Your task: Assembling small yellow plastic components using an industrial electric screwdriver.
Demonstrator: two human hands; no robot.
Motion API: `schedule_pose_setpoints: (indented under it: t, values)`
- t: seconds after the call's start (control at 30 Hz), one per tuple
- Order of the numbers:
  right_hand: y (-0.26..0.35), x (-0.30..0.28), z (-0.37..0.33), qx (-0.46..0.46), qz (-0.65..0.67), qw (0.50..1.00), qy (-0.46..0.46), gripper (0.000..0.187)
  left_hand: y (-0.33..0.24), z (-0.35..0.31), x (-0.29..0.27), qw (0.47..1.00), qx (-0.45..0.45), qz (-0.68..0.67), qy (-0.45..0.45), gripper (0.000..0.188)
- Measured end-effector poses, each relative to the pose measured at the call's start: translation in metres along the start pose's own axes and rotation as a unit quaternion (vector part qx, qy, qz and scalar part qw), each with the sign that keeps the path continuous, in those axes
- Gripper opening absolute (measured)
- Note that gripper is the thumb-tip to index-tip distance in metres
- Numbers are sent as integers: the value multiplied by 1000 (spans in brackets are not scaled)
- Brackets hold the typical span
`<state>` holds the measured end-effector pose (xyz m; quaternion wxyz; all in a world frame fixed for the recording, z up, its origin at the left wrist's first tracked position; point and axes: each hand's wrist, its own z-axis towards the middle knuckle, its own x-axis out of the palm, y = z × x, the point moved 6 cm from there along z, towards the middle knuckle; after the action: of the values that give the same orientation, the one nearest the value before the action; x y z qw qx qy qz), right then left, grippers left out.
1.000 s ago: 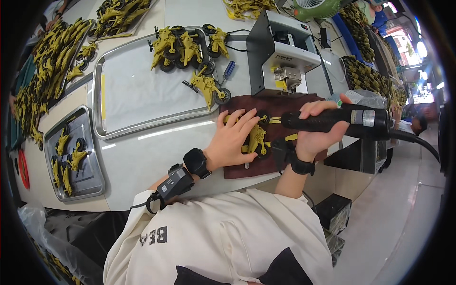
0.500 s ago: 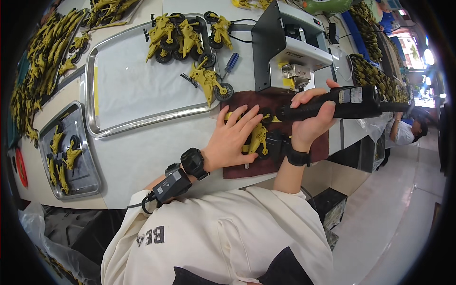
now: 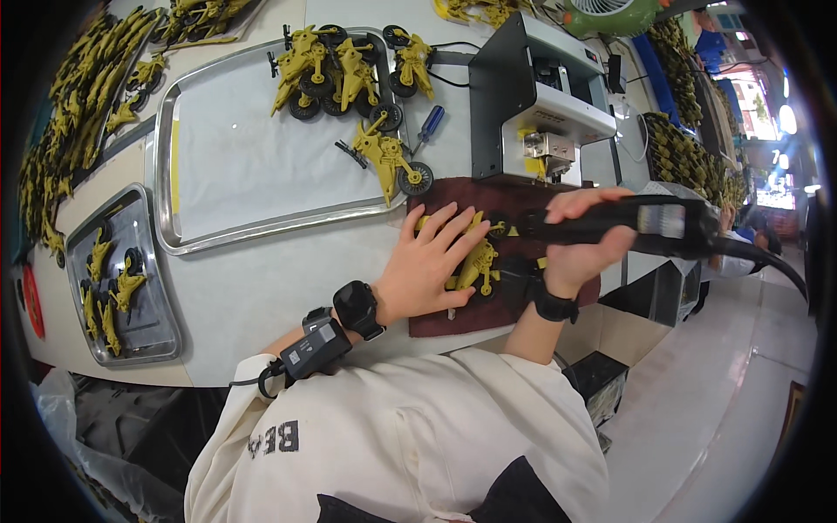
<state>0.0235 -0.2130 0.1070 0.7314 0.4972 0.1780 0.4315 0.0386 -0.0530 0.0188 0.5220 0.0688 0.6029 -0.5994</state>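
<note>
A yellow toy motorcycle with black wheels lies on a dark red cloth. My left hand rests flat across its left part with the fingers spread, pressing on it and hiding some of it. My right hand is wrapped round a black electric screwdriver. The tool lies almost level, its front end pointing left toward the motorcycle's far side. The exact contact of its tip is too blurred to tell. A cable runs from the tool's back end toward the right.
A white and black bench machine stands beyond the cloth. To the left is a large metal tray with several yellow motorcycles at its right end. A blue-handled screwdriver lies nearby. A smaller tray holds more motorcycles. A green fan stands far right.
The electric screwdriver and my right hand have shifted slightly down and right, and the tool's back end has dipped. My left hand stays over the motorcycle. The whole view has shifted a little.
</note>
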Motion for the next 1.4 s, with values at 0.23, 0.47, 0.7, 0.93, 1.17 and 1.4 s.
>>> schedule_pose_setpoints:
  t: [0.23, 0.47, 0.7, 0.93, 1.17, 1.4]
  values:
    - [15, 18, 25, -41, 20, 999, -13, 80, 4, 6, -10, 999, -14, -27, -30, 80]
    - [10, 19, -12, -40, -73, 995, 46, 70, 4, 3, -3, 1000, -4, -3, -13, 72]
    - [37, -7, 2, -122, -2, 992, -23, 73, 2, 3, -1, 1000, -6, 18, -23, 69]
    - [61, 5, 70, -195, -80, 971, -116, 66, -3, 2, -10, 999, 16, -20, -40, 71]
    - [29, 18, 74, -160, -61, 983, -68, 47, -3, 0, -6, 999, 30, -22, -19, 77]
    - [34, 3, 38, -27, -28, 999, -39, 54, -1, 0, -6, 1000, -1, -24, -21, 81]
